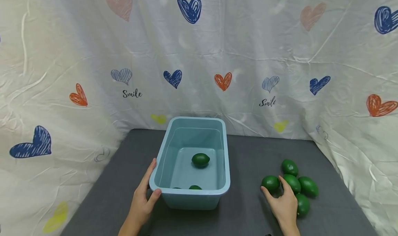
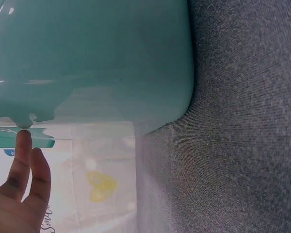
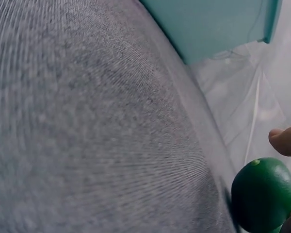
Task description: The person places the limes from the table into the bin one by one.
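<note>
A light blue plastic bin (image 1: 189, 191) stands left of centre in the head view. My left hand (image 1: 141, 201) rests at its near left corner, thumb by the front rim and straight fingers along the left side; in the left wrist view a fingertip (image 2: 23, 138) touches the rim. One lime (image 1: 200, 160) lies on the bin's floor, and another (image 1: 195, 187) shows partly behind the front wall. My right hand (image 1: 284, 205) has thumb and forefinger spread around a dark green lime (image 1: 270, 184). In the right wrist view, a gap shows between the thumb (image 3: 287, 141) and that lime (image 3: 263, 194).
Several more limes (image 1: 308, 186) lie in a cluster beside and beyond my right hand. Dark grey cloth (image 1: 245, 160) covers the table. Behind and at both sides hangs a pale curtain (image 1: 199, 46) printed with hearts, close behind the bin's far end.
</note>
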### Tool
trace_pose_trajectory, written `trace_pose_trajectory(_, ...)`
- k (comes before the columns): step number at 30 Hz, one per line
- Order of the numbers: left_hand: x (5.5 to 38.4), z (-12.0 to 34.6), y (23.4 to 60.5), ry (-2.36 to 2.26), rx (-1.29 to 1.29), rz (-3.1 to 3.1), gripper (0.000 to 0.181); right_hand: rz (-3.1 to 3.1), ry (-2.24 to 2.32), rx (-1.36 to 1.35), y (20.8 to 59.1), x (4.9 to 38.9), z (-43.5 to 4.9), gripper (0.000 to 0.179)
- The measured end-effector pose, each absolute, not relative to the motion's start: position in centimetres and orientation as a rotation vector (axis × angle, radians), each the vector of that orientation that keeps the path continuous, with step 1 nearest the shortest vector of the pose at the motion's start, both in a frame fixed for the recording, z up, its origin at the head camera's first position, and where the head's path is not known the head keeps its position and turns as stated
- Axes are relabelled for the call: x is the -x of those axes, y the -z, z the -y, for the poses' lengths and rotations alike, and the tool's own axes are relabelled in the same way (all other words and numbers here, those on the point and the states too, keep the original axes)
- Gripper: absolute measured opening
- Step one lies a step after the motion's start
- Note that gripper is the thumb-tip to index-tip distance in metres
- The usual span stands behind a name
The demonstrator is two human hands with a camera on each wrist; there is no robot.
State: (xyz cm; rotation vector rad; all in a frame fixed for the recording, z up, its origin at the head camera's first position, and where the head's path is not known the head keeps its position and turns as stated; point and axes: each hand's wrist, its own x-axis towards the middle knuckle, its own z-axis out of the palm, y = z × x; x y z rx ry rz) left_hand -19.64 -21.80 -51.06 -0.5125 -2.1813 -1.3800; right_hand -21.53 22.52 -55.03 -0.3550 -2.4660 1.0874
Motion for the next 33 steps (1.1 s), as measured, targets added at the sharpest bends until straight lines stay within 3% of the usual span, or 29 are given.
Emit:
trace_pose_trajectory(16,19.6,21.9,50.9,1.375,0.526,2.185,0.085,2.539,-1.123,0.433,56.2,22.1,-23.1,0.089)
trace_pose_trajectory(33,19.5,21.9,50.8,1.381,0.531,2.176,0.084,2.491,-1.095,0.422,56.7,22.2,-22.9,0.085)
